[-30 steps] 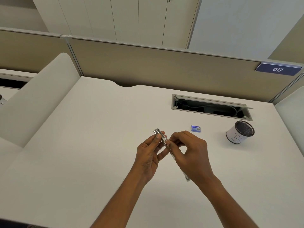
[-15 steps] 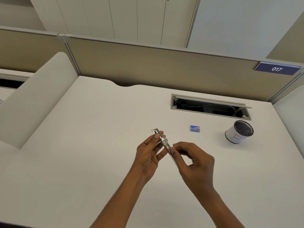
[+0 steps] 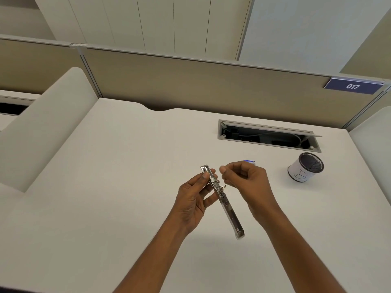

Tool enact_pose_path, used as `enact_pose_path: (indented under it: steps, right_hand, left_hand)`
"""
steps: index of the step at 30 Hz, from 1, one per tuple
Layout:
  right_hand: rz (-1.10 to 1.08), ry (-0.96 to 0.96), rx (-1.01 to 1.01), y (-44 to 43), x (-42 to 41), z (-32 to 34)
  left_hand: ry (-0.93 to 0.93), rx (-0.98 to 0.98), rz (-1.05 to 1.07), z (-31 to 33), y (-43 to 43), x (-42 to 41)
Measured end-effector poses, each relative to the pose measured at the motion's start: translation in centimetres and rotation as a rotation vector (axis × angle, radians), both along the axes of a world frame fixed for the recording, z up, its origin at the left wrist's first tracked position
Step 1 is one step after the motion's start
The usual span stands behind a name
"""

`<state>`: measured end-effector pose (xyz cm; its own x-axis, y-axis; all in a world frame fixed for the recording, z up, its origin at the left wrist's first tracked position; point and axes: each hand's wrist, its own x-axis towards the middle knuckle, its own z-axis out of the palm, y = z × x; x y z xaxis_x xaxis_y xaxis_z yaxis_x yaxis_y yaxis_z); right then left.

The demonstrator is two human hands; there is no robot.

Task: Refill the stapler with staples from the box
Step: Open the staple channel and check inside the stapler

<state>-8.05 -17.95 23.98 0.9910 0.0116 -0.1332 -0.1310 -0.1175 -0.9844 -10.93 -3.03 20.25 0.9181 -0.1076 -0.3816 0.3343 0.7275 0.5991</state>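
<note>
Long silver stapler [image 3: 222, 200] aloft over the middle of the white table [image 3: 127, 187], opened out flat, slanting from far left to near right. Left hand [image 3: 193, 200] at its far part, thumb on the left edge, fingers behind: grip clamped on the metal. Right hand [image 3: 247, 178] just right of the stapler's far end, apart from it, fingers curled in, thumb tip against forefinger. Impossible to tell whether anything sits pinched there. Small blue staple box [image 3: 250, 161] on the table just beyond the right hand, mostly hidden by the knuckles, contents out of sight. Farther right, a white round cup [image 3: 300, 174], dark mesh inside, contents not discernible. At the far side, a sunken cable tray [image 3: 268, 137], flap raised, cables lying within.
</note>
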Motion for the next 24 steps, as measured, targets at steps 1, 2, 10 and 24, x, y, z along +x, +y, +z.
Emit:
enact_pose_path:
  steps: [1, 2, 10, 24]
  right_hand:
    - [0.035, 0.035, 0.030, 0.0, 0.1, 0.0]
    - [0.069, 0.057, 0.049, 0.1, 0.1, 0.0]
    - [0.146, 0.056, -0.007, 0.0, -0.2, -0.5]
    - [0.139, 0.083, -0.011, -0.7, -0.5, -1.3]
  left_hand:
    - [-0.012, 0.007, -0.011, 0.1, -0.1, -0.1]
    - [-0.023, 0.015, -0.019, 0.2, -0.1, -0.2]
    - [-0.003, 0.036, -0.012, 0.1, -0.1, -0.5]
    - [0.013, 0.051, -0.027, 0.1, -0.8, -0.8]
